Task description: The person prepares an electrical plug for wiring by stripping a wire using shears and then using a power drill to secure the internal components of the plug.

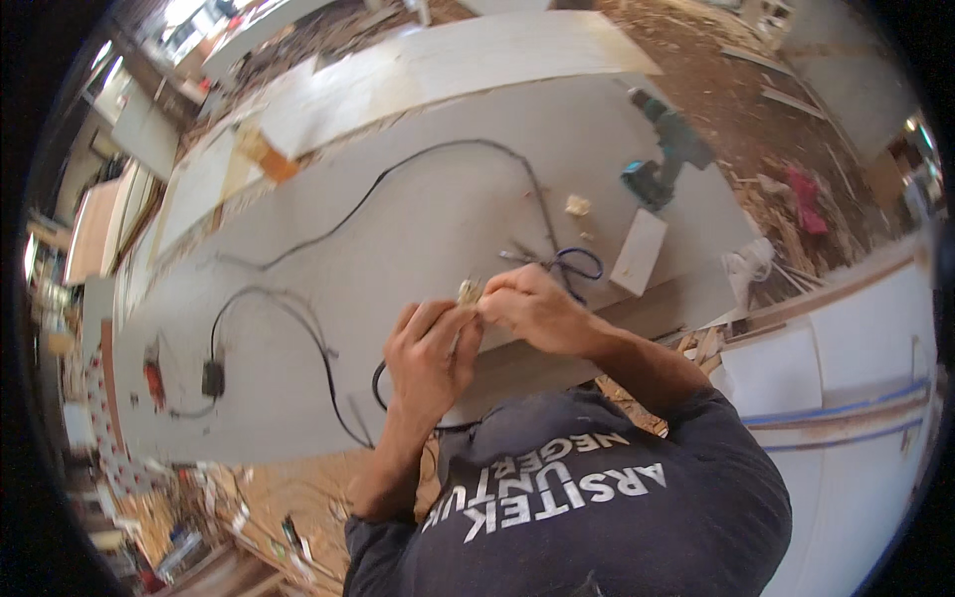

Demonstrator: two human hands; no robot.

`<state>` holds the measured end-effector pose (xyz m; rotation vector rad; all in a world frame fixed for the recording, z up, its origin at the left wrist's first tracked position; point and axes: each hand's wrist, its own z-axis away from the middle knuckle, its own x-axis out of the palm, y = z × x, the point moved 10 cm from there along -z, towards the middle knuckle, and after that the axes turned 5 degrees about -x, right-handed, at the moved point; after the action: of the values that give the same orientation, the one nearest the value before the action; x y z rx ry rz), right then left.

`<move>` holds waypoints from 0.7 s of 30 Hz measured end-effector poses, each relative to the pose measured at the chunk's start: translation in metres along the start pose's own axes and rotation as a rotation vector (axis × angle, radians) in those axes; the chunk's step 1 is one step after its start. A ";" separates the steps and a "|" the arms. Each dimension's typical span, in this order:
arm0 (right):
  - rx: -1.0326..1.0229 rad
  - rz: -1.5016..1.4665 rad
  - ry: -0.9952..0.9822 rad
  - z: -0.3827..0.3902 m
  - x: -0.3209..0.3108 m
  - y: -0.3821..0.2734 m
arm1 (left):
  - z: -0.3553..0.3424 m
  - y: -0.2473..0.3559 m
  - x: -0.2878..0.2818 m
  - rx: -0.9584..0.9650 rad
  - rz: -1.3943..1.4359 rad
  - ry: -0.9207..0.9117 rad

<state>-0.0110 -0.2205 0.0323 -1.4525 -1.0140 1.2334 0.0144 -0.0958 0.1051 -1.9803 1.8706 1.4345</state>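
Observation:
In front of my chest, over the near edge of a grey-white board [418, 219], my two hands meet. A small cream-coloured piece [469, 292], perhaps a connector, sticks up between the fingertips of my left hand [433, 353], which are closed on it. My right hand [527, 306] is pinched close against the same piece; whatever its fingers hold is hidden. Just beyond my right hand lie loose cable ends and a dark blue cable loop [580, 265]. A black cable [378, 382] curves out beside my left hand.
On the board rest a cordless drill [668, 149], a white box [640, 251], cream bits [577, 205] and a long black cable [373, 189]. Further left are a small black box [213, 378] on a cord and a red-handled tool [153, 383]. Wood scraps cover the floor [716, 90].

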 end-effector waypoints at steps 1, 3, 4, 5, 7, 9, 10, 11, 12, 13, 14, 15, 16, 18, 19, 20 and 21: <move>-0.004 -0.005 0.016 0.002 -0.001 -0.005 | 0.001 -0.002 -0.001 -0.022 0.021 0.001; -0.027 0.019 0.049 0.004 -0.001 -0.006 | 0.001 -0.005 0.000 -0.046 0.079 0.002; -0.048 0.048 0.066 0.004 -0.001 -0.005 | 0.000 -0.008 0.001 -0.051 0.098 -0.008; -0.069 0.078 0.085 0.005 -0.002 -0.005 | 0.001 -0.011 0.002 -0.055 0.118 -0.019; -0.059 0.199 0.043 0.004 -0.005 -0.012 | 0.004 -0.020 0.005 -0.113 0.205 -0.043; -0.128 0.240 0.104 0.004 -0.016 -0.025 | 0.008 -0.034 0.011 -0.219 0.345 -0.078; -0.202 0.220 0.183 0.006 -0.026 -0.034 | 0.007 -0.035 0.012 -0.248 0.367 -0.100; -0.277 0.199 0.263 0.008 -0.035 -0.043 | 0.005 -0.035 0.011 -0.276 0.389 -0.122; -0.329 0.210 0.222 0.009 -0.033 -0.050 | 0.004 -0.036 0.011 -0.303 0.410 -0.147; -0.382 0.220 0.180 0.010 -0.031 -0.057 | 0.004 -0.037 0.012 -0.301 0.419 -0.157; -0.435 0.230 0.137 0.010 -0.028 -0.063 | 0.005 -0.038 0.012 -0.300 0.427 -0.166; -0.498 0.256 0.118 0.011 -0.025 -0.067 | 0.004 -0.039 0.013 -0.296 0.436 -0.178; -0.562 0.281 0.098 0.012 -0.022 -0.070 | 0.003 -0.038 0.014 -0.303 0.460 -0.179; -0.667 0.326 0.051 0.012 -0.017 -0.072 | 0.002 -0.035 0.014 -0.321 0.507 -0.177; -0.709 0.346 0.024 0.011 -0.016 -0.072 | 0.002 -0.035 0.014 -0.324 0.512 -0.187; -0.752 0.366 -0.003 0.012 -0.013 -0.074 | 0.002 -0.035 0.015 -0.328 0.516 -0.197; -0.719 0.375 -0.025 0.010 -0.010 -0.071 | 0.003 -0.036 0.015 -0.334 0.521 -0.205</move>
<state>-0.0239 -0.2141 0.1033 -2.2661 -1.3204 1.1955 0.0397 -0.0961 0.0752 -1.4168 2.2717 2.1119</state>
